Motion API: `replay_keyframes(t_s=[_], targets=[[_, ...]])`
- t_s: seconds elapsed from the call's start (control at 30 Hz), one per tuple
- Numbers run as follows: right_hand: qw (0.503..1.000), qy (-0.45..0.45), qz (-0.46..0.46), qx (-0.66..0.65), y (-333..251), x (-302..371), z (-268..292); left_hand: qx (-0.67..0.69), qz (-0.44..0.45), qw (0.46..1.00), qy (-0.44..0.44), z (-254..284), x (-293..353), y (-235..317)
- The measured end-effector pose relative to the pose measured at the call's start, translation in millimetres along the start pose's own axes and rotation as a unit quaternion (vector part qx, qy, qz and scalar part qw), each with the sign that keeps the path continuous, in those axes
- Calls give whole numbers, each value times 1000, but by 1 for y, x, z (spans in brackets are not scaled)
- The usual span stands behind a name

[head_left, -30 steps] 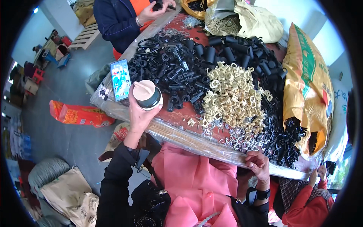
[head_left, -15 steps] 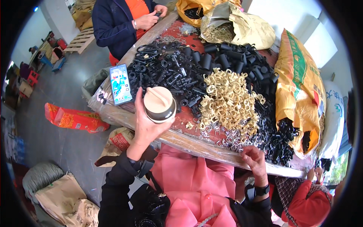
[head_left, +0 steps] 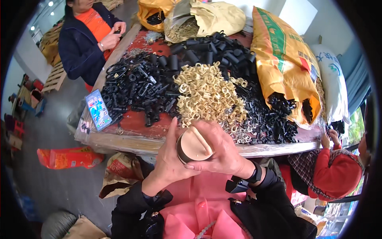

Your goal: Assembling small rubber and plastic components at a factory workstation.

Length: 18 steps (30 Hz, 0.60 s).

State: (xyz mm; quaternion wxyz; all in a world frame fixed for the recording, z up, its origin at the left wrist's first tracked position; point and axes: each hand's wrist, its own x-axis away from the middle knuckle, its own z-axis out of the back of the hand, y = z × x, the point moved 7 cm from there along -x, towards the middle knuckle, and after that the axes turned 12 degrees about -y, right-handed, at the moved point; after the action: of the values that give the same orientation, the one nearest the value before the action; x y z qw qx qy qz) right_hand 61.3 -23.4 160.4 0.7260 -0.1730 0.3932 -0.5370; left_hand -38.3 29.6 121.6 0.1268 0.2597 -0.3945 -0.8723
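Observation:
A round cup with a tan lid [head_left: 193, 145] is held in front of my chest, just below the table's front edge. My left hand [head_left: 170, 161] grips it from the left and underneath. My right hand [head_left: 223, 153] covers its top and right side. Both hands are closed on the cup. Beyond them a heap of pale yellow plastic rings [head_left: 209, 95] lies in the middle of the table [head_left: 131, 137], with black plastic tubes and fittings [head_left: 147, 81] piled around it.
A smartphone [head_left: 98, 110] leans at the table's left front corner. An orange sack of black parts [head_left: 288, 63] lies at the right. One person in a dark jacket [head_left: 85, 38] works at the far left, another in red [head_left: 330, 175] at the right. An orange bag [head_left: 69, 157] lies on the floor.
My left hand lifted the cup off the table's front edge and brought it toward my body. My right hand left the table edge and closed over the cup.

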Motion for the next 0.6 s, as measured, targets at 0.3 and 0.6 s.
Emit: replay_keyframes(t_s=[0.3, 0.6], targets=[[997, -25, 79, -4, -6, 21, 8, 71, -3, 993, -90, -19, 0, 12], [929, 37, -46, -366, 26, 29, 40, 113, -14, 990, -77, -19, -1, 23]])
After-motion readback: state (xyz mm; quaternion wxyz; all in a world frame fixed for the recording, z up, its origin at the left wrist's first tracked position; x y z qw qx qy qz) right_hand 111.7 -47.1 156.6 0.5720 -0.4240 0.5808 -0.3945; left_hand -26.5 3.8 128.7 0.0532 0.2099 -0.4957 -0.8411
